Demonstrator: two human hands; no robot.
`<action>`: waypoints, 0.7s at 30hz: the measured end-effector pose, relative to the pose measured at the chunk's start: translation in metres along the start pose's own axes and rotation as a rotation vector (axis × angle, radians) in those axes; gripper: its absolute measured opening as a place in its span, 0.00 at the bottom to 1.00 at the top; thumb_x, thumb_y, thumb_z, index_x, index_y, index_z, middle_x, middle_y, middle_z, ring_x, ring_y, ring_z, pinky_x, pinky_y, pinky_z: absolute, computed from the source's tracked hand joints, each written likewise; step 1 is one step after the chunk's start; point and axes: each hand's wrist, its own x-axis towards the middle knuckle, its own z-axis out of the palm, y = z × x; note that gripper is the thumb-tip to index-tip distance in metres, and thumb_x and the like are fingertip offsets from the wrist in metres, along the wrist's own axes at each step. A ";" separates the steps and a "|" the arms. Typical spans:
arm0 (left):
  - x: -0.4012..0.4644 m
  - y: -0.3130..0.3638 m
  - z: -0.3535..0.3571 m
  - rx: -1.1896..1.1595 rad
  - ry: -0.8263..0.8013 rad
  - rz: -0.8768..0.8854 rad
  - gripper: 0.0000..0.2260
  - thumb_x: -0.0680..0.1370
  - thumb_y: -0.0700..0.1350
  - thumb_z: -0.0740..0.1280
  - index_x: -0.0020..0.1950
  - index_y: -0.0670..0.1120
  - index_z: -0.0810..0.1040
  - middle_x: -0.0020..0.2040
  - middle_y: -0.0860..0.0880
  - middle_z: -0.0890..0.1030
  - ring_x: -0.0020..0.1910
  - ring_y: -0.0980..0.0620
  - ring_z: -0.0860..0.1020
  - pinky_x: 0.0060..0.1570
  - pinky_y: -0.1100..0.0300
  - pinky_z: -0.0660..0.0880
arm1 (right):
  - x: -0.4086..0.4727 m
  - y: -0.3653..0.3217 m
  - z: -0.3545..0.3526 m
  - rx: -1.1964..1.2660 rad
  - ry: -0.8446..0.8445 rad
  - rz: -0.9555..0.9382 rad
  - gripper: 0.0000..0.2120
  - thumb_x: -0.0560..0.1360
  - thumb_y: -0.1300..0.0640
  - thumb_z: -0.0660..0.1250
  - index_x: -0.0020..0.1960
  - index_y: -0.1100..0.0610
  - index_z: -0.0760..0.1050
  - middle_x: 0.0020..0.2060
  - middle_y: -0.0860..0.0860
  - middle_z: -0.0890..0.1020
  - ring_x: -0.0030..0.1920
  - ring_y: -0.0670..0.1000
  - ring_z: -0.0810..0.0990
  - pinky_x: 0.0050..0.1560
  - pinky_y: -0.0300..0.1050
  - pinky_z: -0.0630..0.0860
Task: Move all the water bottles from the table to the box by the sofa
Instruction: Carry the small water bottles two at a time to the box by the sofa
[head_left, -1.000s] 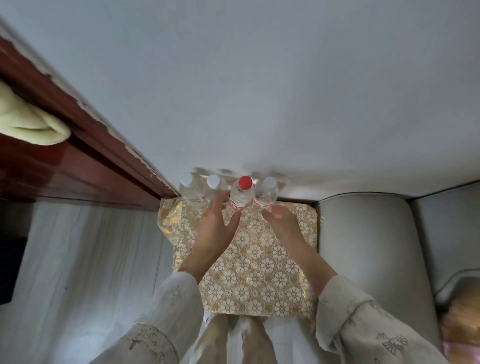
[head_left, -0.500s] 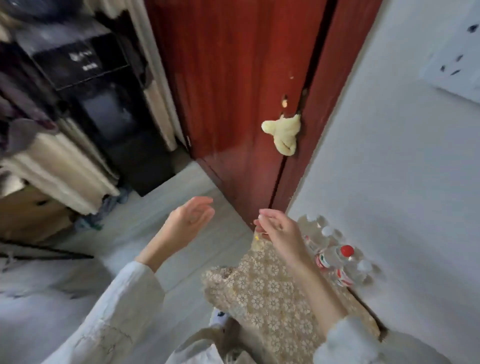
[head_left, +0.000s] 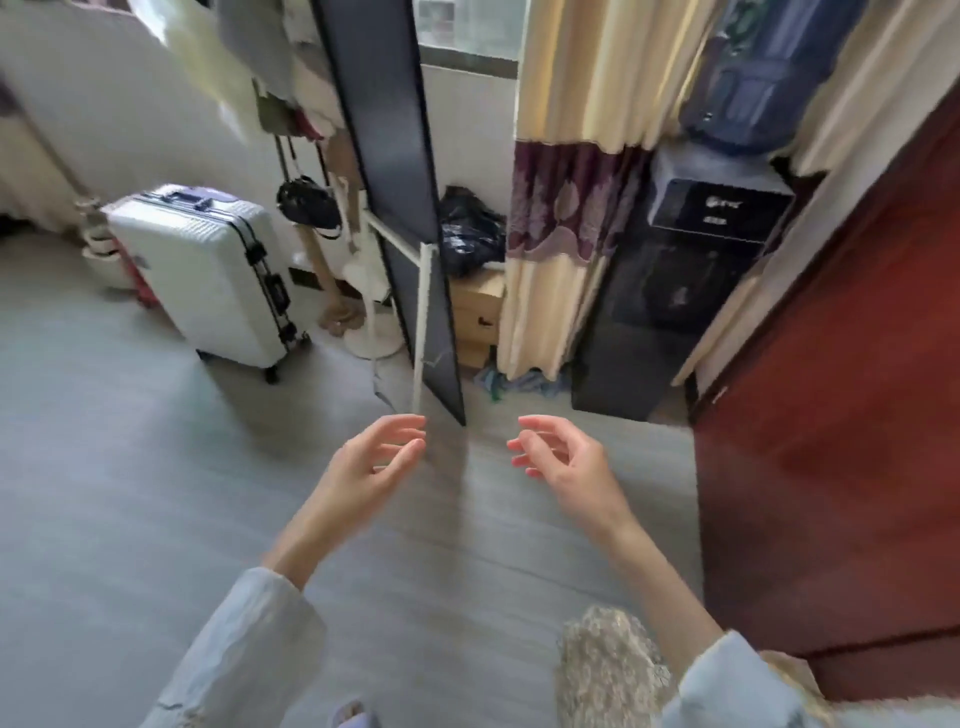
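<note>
Hovering empty: left hand (head_left: 370, 467), right hand (head_left: 563, 460)

We see a pale grey floor (head_left: 130, 493) with faint plank lines. Our sleeves (head_left: 244, 660) are light blue-white. The suitcase (head_left: 202, 270) is white with black trim and a lilac handle. The curtain (head_left: 566, 171) is cream, crossed by a dark purple band with a mauve leaf pattern. The door (head_left: 852, 441) is glossy red-brown. The water dispenser (head_left: 675, 291) is black, and the jug (head_left: 753, 67) on top is blue. The cloth (head_left: 608, 670) at the bottom is gold with a pale lace-like flower pattern. The bag (head_left: 470, 234) behind the dark panel is shiny black.
</note>
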 end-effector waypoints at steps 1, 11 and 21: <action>-0.005 -0.009 -0.028 -0.016 0.061 -0.017 0.09 0.77 0.42 0.64 0.51 0.57 0.75 0.50 0.51 0.81 0.49 0.52 0.80 0.50 0.59 0.75 | 0.011 -0.010 0.029 -0.017 -0.061 -0.019 0.05 0.76 0.60 0.63 0.50 0.53 0.75 0.42 0.52 0.82 0.40 0.49 0.81 0.47 0.40 0.76; -0.058 -0.119 -0.304 -0.271 0.588 -0.230 0.08 0.78 0.42 0.61 0.50 0.53 0.76 0.49 0.50 0.82 0.50 0.51 0.80 0.49 0.60 0.78 | 0.085 -0.077 0.349 -0.059 -0.536 -0.074 0.09 0.77 0.61 0.61 0.55 0.60 0.75 0.43 0.55 0.81 0.40 0.51 0.80 0.41 0.38 0.76; -0.087 -0.214 -0.477 -0.314 1.031 -0.366 0.08 0.79 0.41 0.59 0.51 0.53 0.75 0.48 0.50 0.82 0.45 0.54 0.80 0.46 0.60 0.78 | 0.156 -0.129 0.601 -0.034 -0.878 -0.095 0.07 0.77 0.59 0.62 0.52 0.57 0.75 0.40 0.52 0.82 0.38 0.51 0.81 0.43 0.42 0.77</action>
